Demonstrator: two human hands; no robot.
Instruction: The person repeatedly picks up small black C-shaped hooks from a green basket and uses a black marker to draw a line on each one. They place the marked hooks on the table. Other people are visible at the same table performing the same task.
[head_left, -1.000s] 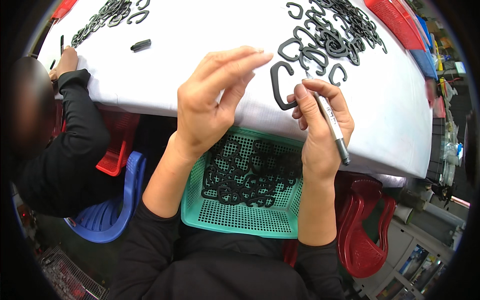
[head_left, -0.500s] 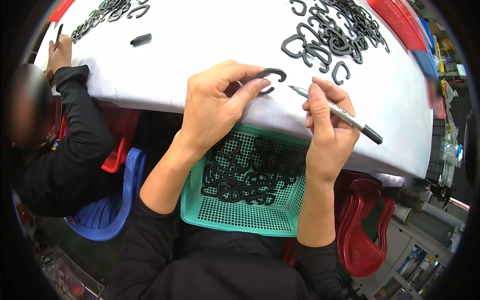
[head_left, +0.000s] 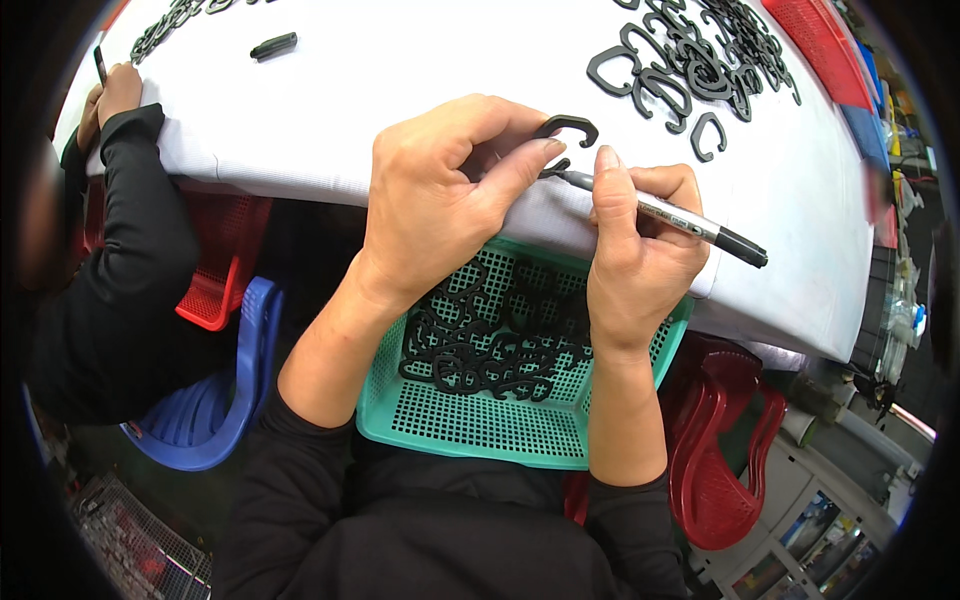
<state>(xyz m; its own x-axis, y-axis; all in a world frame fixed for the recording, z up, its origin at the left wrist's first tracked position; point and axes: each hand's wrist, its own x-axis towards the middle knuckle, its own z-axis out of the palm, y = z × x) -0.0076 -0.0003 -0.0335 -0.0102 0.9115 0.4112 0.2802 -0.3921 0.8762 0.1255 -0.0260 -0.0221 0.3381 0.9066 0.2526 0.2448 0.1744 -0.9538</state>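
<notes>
Between the thumb and fingers of my left hand [head_left: 445,190] is a black C-shaped piece [head_left: 573,126], its opening facing right. My right hand [head_left: 645,245] grips a silver marker pen [head_left: 690,220] with a black end. The marker's tip meets the lower end of the C-shaped piece, or lies right beside it; which of these I cannot tell. Below both hands, a green mesh basket [head_left: 470,448] holds many more black C-shaped pieces [head_left: 480,365].
A heap of black C-shaped pieces [head_left: 700,70] lies on the white-covered table [head_left: 400,60], near a red basket [head_left: 820,50]. A black pen cap [head_left: 273,46] lies at left. Beside me, a co-worker's hand [head_left: 120,92] holds a dark pen. Blue chair [head_left: 215,435] and red chairs [head_left: 715,480] flank me.
The marker has moved left and its tip has come up to the C-shaped piece. My right hand has shifted slightly left, and the view has shifted a little.
</notes>
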